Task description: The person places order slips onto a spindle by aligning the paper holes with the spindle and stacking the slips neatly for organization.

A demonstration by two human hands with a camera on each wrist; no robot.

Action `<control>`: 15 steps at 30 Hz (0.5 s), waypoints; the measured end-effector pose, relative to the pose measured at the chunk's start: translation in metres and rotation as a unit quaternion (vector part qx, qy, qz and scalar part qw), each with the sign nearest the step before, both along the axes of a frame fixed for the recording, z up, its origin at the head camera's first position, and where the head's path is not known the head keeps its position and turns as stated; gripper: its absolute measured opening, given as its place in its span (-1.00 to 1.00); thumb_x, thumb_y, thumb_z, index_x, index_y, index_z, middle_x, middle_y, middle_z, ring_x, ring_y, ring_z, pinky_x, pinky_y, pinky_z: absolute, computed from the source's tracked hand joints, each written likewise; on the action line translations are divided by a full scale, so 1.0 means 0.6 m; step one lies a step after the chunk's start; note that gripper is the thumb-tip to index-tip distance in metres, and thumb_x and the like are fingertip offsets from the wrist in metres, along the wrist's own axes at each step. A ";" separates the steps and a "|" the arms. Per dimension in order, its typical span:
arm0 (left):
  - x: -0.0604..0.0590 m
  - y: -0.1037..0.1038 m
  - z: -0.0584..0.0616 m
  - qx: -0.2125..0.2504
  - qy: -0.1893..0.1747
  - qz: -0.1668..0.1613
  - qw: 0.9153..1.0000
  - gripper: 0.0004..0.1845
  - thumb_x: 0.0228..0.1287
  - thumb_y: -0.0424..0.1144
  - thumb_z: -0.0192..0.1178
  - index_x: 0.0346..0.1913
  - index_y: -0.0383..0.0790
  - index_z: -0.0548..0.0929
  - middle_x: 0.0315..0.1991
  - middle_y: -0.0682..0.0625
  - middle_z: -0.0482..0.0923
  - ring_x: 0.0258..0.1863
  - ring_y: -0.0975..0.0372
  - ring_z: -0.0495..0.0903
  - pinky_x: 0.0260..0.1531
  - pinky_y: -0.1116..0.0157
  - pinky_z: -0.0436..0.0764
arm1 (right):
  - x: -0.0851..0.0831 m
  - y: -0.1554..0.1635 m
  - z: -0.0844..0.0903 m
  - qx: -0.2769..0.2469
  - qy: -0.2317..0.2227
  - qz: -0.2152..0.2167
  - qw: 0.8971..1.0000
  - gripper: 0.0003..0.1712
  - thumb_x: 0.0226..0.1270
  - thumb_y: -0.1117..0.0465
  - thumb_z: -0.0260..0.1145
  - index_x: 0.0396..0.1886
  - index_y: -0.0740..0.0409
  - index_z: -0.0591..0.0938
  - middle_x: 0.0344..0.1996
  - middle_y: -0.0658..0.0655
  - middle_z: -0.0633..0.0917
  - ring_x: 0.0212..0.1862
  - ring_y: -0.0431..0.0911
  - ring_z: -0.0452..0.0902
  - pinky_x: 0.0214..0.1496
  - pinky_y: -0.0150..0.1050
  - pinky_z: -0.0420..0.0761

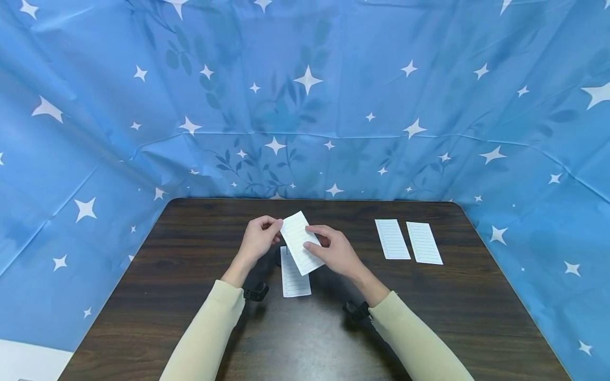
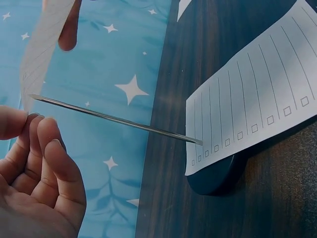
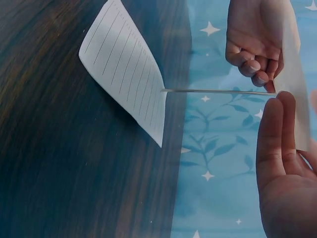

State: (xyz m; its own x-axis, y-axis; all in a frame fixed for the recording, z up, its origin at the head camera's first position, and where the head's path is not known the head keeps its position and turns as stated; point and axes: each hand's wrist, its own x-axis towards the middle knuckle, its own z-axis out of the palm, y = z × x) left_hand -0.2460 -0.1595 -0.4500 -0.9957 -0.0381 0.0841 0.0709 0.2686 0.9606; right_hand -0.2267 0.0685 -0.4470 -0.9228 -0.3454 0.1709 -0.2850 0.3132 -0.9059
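My left hand (image 1: 257,238) pinches the upper left edge of a lined paper slip (image 1: 298,241). On the slip's right side, my right hand (image 1: 333,250) holds it between thumb and fingers. Below it, a second lined slip (image 1: 295,283) is pierced by an upright metal bill spike (image 2: 114,118), sitting low and somewhat curved above the round black base (image 2: 215,181). In both wrist views the spike's pointed tip meets the held slip near its edge, close by the fingers. From the head view the held slip hides the spike and part of the lower slip.
Two more lined slips, one (image 1: 393,239) beside the other (image 1: 424,243), lie flat on the dark wooden table (image 1: 190,317) to the right. A blue cloth with white stars (image 1: 352,106) hangs behind the table's far edge. Each wrist wears a black camera band (image 1: 256,292).
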 end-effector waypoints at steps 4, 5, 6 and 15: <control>-0.001 0.002 0.001 -0.003 0.000 0.003 1.000 -0.74 0.49 -0.15 0.21 -0.21 -0.31 0.71 -0.40 -0.10 0.60 -0.45 0.15 0.62 -0.36 0.26 0.60 | -0.001 -0.003 0.001 -0.009 -0.005 -0.041 0.999 -0.61 0.34 0.30 0.43 0.15 0.18 0.70 -0.12 0.15 0.72 -0.38 -0.07 0.59 -0.39 -0.27 0.60; -0.002 0.002 0.001 -0.004 -0.001 0.003 1.000 -0.74 0.49 -0.15 0.21 -0.21 -0.31 0.71 -0.39 -0.10 0.60 -0.45 0.15 0.62 -0.36 0.26 0.60 | -0.001 -0.003 0.001 -0.012 -0.006 -0.048 0.999 -0.63 0.33 0.31 0.44 0.12 0.19 0.71 -0.17 0.14 0.73 -0.38 -0.08 0.59 -0.39 -0.27 0.60; -0.002 0.002 0.001 -0.006 -0.002 0.004 1.000 -0.74 0.49 -0.14 0.21 -0.20 -0.30 0.72 -0.39 -0.10 0.60 -0.45 0.15 0.62 -0.36 0.25 0.60 | -0.002 -0.004 0.001 -0.012 -0.007 -0.054 0.998 -0.66 0.32 0.32 0.44 0.09 0.19 0.72 -0.21 0.11 0.73 -0.39 -0.08 0.59 -0.39 -0.27 0.59; -0.006 0.002 0.000 -0.007 -0.003 0.006 1.000 -0.73 0.49 -0.12 0.22 -0.22 -0.30 0.72 -0.41 -0.10 0.60 -0.44 0.13 0.61 -0.35 0.24 0.59 | -0.002 -0.003 0.000 -0.029 -0.030 -0.063 0.997 -0.82 0.31 0.31 0.45 -0.11 0.21 0.74 -0.39 0.11 0.69 -0.43 -0.07 0.57 -0.39 -0.25 0.57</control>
State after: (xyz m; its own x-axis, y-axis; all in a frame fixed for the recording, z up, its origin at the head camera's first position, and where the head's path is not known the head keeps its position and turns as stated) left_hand -0.2494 -0.1581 -0.4498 -0.9958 -0.0488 0.0778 0.0610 0.2829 0.9572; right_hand -0.2280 0.0668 -0.4470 -0.9674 -0.2170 0.1304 -0.1914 0.2896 -0.9378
